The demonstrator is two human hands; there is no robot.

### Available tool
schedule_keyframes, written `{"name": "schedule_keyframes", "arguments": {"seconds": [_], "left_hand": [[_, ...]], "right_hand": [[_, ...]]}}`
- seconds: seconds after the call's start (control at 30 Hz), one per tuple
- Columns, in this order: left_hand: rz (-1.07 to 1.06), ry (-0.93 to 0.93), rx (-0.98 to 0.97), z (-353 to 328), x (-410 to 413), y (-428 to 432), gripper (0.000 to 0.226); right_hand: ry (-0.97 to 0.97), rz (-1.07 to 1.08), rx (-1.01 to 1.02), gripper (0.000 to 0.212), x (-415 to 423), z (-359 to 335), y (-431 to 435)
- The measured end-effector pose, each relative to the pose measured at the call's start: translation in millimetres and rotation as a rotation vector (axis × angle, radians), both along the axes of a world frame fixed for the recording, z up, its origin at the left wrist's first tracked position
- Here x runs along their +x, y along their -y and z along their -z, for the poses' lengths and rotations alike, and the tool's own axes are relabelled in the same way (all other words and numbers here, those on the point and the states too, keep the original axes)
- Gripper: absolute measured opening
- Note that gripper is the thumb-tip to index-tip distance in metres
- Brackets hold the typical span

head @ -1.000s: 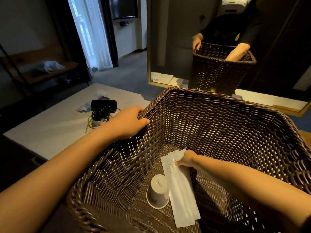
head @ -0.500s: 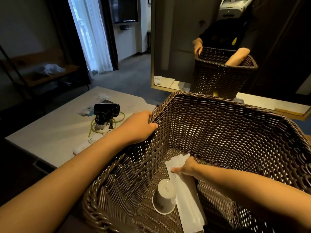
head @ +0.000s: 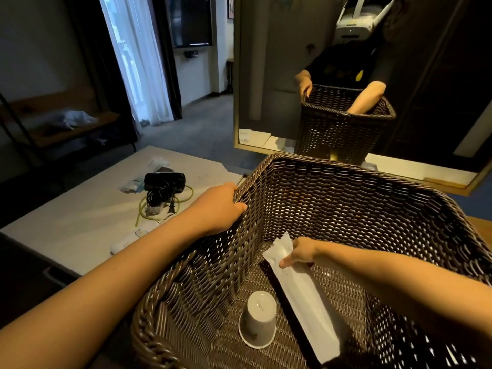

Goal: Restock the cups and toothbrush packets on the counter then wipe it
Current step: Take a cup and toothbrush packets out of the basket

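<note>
Packet (head: 303, 296) print perhaps grey, illegible.

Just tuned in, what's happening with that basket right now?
A person is reaching into a dark wicker basket. The left hand grips its rim at the far left corner, steadying it. The right hand is down inside, pinching the upper end of a long white toothbrush packet, whose far end looks raised off the basket floor. A white paper cup stands upside down on the basket floor just left of the packet, untouched. Nothing has left the basket yet.
</note>
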State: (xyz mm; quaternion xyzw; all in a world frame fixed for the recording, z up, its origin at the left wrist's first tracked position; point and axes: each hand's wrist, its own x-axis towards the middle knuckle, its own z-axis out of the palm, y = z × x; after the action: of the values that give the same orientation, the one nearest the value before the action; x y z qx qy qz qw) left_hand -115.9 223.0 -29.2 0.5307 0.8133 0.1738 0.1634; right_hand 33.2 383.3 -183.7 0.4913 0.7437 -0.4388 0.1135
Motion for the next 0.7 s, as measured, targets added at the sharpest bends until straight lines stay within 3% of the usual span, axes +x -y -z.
{"name": "schedule_keyframes", "arguments": {"seconds": [0.13,0.37,0.53,0.7], "left_hand": [[0.010,-0.005,-0.010,-0.6,-1.7,-3.5,0.035],[0.047,-0.015,-0.014,-5.3,0.6,-10.6,0.029],[0.065,-0.044,-0.038,-5.6,0.2,-17.5,0.034],[0.118,-0.141,-0.007,-5.5,2.2,-19.7,0.037]], "right_hand": [[-0.046,-0.043,0.038,0.041,3.8,-41.5,-6.7],[-0.303,0.015,0.117,0.022,22.0,-122.2,4.4],[-0.485,0.147,0.143,0.037,34.5,-150.4,9.7],[-0.667,0.269,0.151,0.035,39.5,-168.9,18.3]]}}
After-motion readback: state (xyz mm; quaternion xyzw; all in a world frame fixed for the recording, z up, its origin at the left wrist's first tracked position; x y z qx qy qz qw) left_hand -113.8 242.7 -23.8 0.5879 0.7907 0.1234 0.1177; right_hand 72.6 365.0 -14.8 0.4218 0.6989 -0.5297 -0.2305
